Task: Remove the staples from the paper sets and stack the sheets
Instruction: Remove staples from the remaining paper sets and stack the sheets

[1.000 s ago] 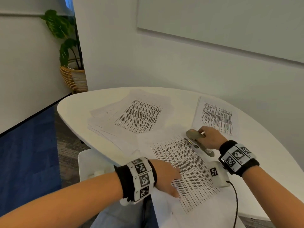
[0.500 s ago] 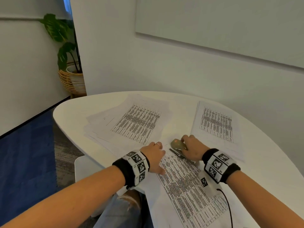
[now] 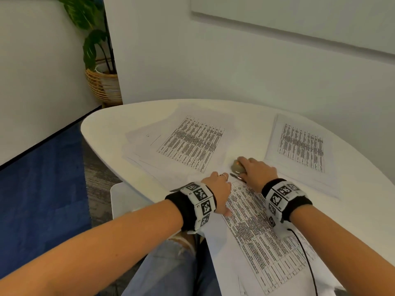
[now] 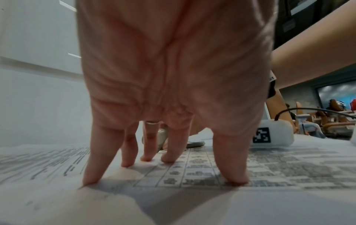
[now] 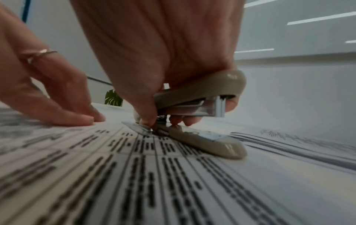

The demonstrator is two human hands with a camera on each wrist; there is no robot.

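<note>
A printed paper set [image 3: 258,236] [image 5: 134,175] lies on the white table [image 3: 102,127] in front of me and hangs over its near edge. My left hand [image 3: 218,193] [image 4: 165,164] presses it flat near the top with spread, straight fingers [image 5: 77,117]. My right hand [image 3: 254,169] [image 5: 173,118] grips a beige stapler [image 3: 236,166] [image 5: 202,115] at the set's top corner, its metal rear tip [image 5: 136,127] lying on the sheet. The staple itself is hidden.
A loose pile of printed sheets [image 3: 188,142] lies at the back left of the table, and a neater stack [image 3: 301,150] at the back right. A potted plant [image 3: 102,82] in a wicker basket stands on the floor beyond. A wall runs close behind the table.
My left hand has slid up the sheet from its lower edge to the top corner. My right hand with the stapler has come down onto that corner.
</note>
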